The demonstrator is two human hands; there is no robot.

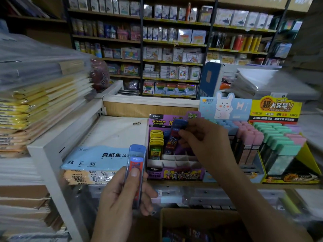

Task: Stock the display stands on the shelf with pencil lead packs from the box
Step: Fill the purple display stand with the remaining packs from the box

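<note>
Head view: the right hand [204, 137] was pinching a dark blue pack [174, 135] right over the purple stand [174, 174], tilted beside the yellow packs [156, 138], probably so it'd slide into a free slot. The left hand [122, 194] was wrapped round a spare blue pack [137, 165] just front-left of the stand, I'd guess queued up next. The box [192, 213] sat below the stand, cut off by the frame, contents too dark to read. The right hand hid the stand's right slots.
</note>
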